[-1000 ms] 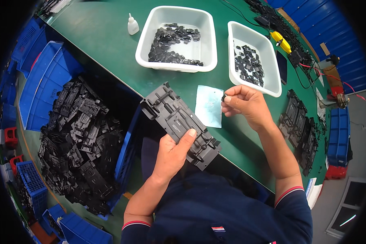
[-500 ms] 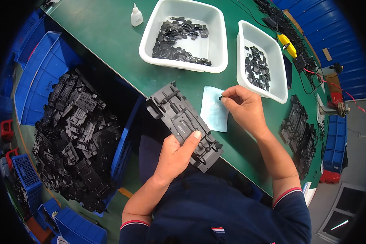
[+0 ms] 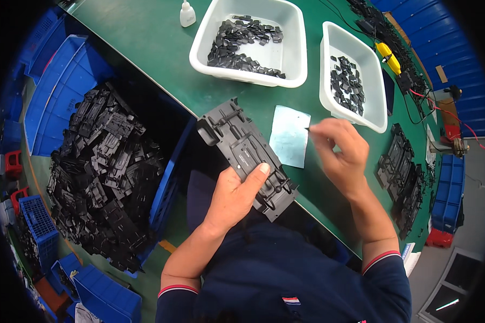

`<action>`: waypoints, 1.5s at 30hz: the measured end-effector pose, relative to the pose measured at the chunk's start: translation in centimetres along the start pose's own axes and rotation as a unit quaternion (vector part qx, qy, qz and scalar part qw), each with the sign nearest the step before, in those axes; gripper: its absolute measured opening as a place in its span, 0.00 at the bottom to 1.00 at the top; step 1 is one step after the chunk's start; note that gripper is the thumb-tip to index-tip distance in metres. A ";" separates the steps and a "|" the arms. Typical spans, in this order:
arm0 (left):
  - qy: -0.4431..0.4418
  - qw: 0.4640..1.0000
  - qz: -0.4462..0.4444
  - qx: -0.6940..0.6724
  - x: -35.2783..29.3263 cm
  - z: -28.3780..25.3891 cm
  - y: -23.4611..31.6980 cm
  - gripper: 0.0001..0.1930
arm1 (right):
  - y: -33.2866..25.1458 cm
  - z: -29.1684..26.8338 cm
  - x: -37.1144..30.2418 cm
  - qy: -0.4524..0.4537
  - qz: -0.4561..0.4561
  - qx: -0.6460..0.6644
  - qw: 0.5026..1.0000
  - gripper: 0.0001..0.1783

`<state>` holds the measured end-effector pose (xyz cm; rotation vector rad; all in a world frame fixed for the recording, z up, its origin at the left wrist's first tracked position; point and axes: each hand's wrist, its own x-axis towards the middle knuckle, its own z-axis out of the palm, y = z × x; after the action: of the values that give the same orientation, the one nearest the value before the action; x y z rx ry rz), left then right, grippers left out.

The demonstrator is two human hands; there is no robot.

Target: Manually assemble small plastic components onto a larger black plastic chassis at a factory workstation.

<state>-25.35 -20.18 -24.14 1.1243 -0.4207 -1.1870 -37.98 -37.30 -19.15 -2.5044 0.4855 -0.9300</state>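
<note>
The left hand [image 3: 237, 196] is gripping the long black moulded panel [image 3: 246, 157] over the green bench's [image 3: 145, 48] near edge, at centre frame. The right hand [image 3: 339, 156], at three o'clock of it, is now lifting off the pale blue sheet [image 3: 289, 135], pinching a tiny dark piece, apparently for fitting. At twelve o'clock, a large white tub [image 3: 293, 59] is holding black clips; at one o'clock a narrower tub [image 3: 328, 81] is holding fewer.
</note>
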 end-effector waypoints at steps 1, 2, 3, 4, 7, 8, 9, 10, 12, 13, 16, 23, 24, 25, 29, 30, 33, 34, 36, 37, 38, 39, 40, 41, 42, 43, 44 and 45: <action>0.001 1.000 0.006 -0.005 -0.1 0.1 0.1 0.13 | -0.6 -0.4 -0.4 0.013 -0.045 0.003 0.999 0.12; 0.004 1.000 0.017 -0.001 -0.1 0.2 0.3 0.13 | -1.2 -0.9 -0.8 0.027 -0.090 0.006 0.996 0.13; 0.008 1.000 0.028 0.004 -0.1 0.2 0.6 0.13 | -1.7 -1.6 -1.5 0.009 -0.114 0.000 0.993 0.17; 0.011 0.999 0.037 0.008 -0.1 0.4 0.8 0.13 | -2.0 -2.0 -2.3 0.008 -0.133 0.009 0.991 0.17; 0.028 0.998 0.055 -0.024 -0.1 1.0 1.9 0.09 | -3.3 -2.7 -3.9 -0.014 -0.172 0.040 0.984 0.18; 0.030 0.997 0.062 -0.029 -0.1 1.1 2.2 0.09 | -3.6 -2.5 -4.5 -0.013 -0.176 0.060 0.983 0.18; 0.033 0.996 0.072 -0.029 -0.2 1.2 2.4 0.08 | -3.9 -2.2 -5.1 -0.012 -0.179 0.079 0.981 0.18; 0.035 0.996 0.083 -0.029 -0.3 1.5 2.6 0.08 | -4.0 -2.0 -5.5 -0.010 -0.184 0.097 0.978 0.17; 0.035 0.994 0.100 -0.022 -0.6 1.7 3.0 0.08 | -4.3 -1.8 -6.1 -0.021 -0.184 0.114 0.976 0.16; 0.030 0.994 0.108 -0.016 -0.7 1.8 3.1 0.09 | -4.3 -1.6 -6.3 -0.020 -0.183 0.117 0.976 0.16; 0.027 0.991 0.127 -0.008 -1.0 2.2 3.4 0.10 | -4.8 -1.2 -6.6 -0.022 -0.178 0.124 0.976 0.17; 0.022 0.990 0.142 0.004 -1.6 2.7 3.8 0.10 | -5.1 -0.7 -6.9 -0.023 -0.167 0.126 0.978 0.17; 0.024 0.989 0.144 0.008 -1.6 2.7 3.8 0.10 | -5.1 -0.7 -6.8 -0.025 -0.165 0.126 0.978 0.18; 0.025 0.989 0.145 0.013 -1.7 2.8 3.9 0.10 | -5.1 -0.7 -6.8 -0.028 -0.162 0.125 0.978 0.18; 0.024 0.987 0.155 0.021 -1.7 2.9 3.8 0.10 | -5.1 -0.6 -6.8 -0.032 -0.149 0.120 0.981 0.20; 0.023 0.987 0.158 0.022 -1.7 2.9 3.7 0.10 | -5.1 -0.6 -6.7 -0.035 -0.149 0.117 0.981 0.21; 0.025 0.985 0.167 0.026 -1.7 3.0 3.6 0.09 | -5.1 -0.6 -6.6 -0.041 -0.148 0.110 0.982 0.22; 0.026 0.985 0.169 0.028 -1.7 3.1 3.6 0.09 | -5.1 -0.6 -6.5 -0.042 -0.147 0.108 0.982 0.22; 0.027 0.983 0.175 0.040 -1.7 3.1 3.7 0.09 | -5.2 -0.6 -6.4 -0.045 -0.146 0.101 0.983 0.22; 0.028 0.982 0.178 0.047 -1.7 3.1 3.7 0.09 | -5.2 -0.6 -6.3 -0.047 -0.147 0.097 0.983 0.22; 0.037 0.980 0.187 0.047 -1.7 3.3 3.7 0.08 | -5.2 -0.6 -6.3 -0.049 -0.147 0.094 0.984 0.22; 0.046 0.978 0.196 0.047 -1.7 3.5 3.7 0.08 | -5.3 -0.6 -6.2 -0.051 -0.147 0.094 0.983 0.22; 0.054 0.976 0.205 0.047 -1.6 3.6 3.7 0.09 | -5.3 -0.6 -6.1 -0.053 -0.146 0.094 0.983 0.22; 0.052 0.976 0.207 0.046 -1.6 3.6 3.6 0.09 | -5.3 -0.6 -6.0 -0.055 -0.146 0.093 0.983 0.22; 0.050 0.975 0.210 0.046 -1.6 3.6 3.5 0.09 | -5.4 -0.7 -6.0 -0.057 -0.144 0.094 0.983 0.22; 0.049 0.975 0.211 0.045 -1.6 3.6 3.4 0.09 | -5.4 -0.7 -6.0 -0.059 -0.141 0.096 0.984 0.22; 0.046 0.976 0.208 0.047 -1.5 3.5 3.3 0.09 | -5.4 -0.7 -5.9 -0.061 -0.139 0.097 0.984 0.22; 0.043 0.977 0.205 0.048 -1.4 3.4 3.2 0.09 | -5.5 -0.7 -5.8 -0.065 -0.133 0.100 0.984 0.22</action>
<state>-26.92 -20.65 -19.53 1.1015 -0.6166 -0.7602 -41.66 -30.20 -19.00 -2.4613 0.0133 -0.8554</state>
